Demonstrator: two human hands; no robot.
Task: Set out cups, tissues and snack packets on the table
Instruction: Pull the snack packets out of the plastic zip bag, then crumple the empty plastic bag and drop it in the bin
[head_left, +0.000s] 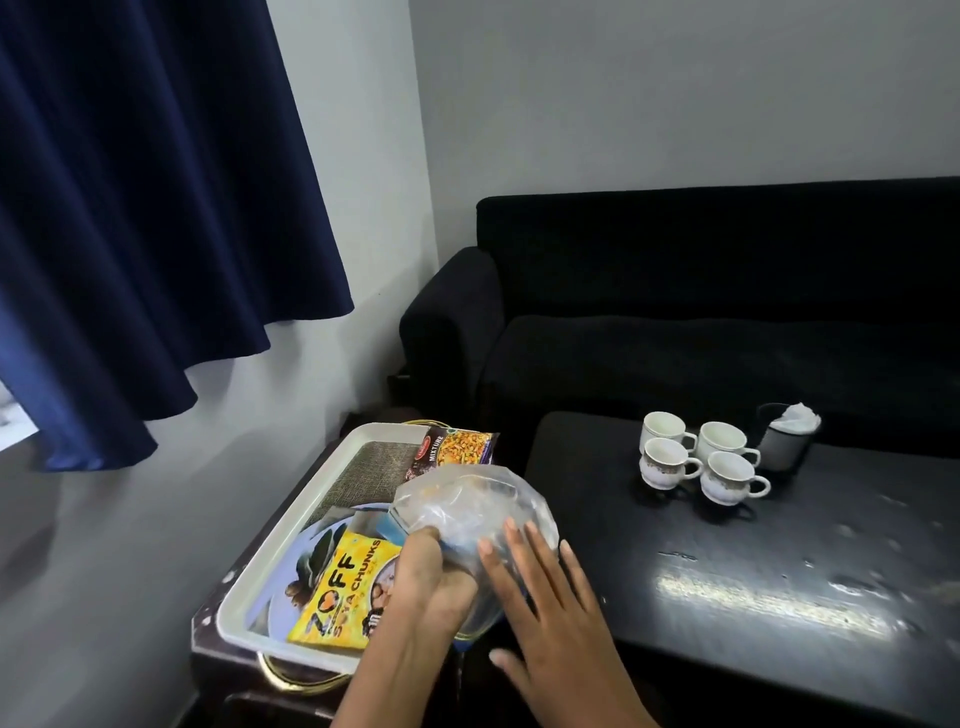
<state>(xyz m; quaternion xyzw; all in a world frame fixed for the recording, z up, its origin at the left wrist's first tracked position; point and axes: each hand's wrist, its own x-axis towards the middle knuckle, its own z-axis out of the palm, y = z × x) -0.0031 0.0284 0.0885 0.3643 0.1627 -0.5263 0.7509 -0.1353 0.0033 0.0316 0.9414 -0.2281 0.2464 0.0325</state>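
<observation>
Head camera: a person's left hand (431, 582) grips a clear plastic packet (470, 512), fingers closed around its near end, holding it above the right edge of a white tray (283, 551) at the near left. The right hand (545, 608) is spread open, fingers extended, its fingertips resting against the right side of the same packet; it grips nothing. The packet is blurred, and its contents cannot be made out.

In the tray, a yellow packet (343, 592) marked "ZOFF Soya Chunks" lies at the near end, partly under the left hand. A dark packet (454, 449) marked "Mixture" rests at the tray's far right corner, hanging over the rim. A woven mat (371, 470) covers the tray's far half.

To the right stands a dark, glossy table (779, 571). On its far part, 4 white cups (696, 457) sit close together in a 2-by-2 cluster, handles pointing right. Just right of them, a dark holder (784, 441) carries white tissues (795, 418). A black sofa (701, 312) stands beyond the table, and a blue curtain (140, 208) hangs at the far left.
</observation>
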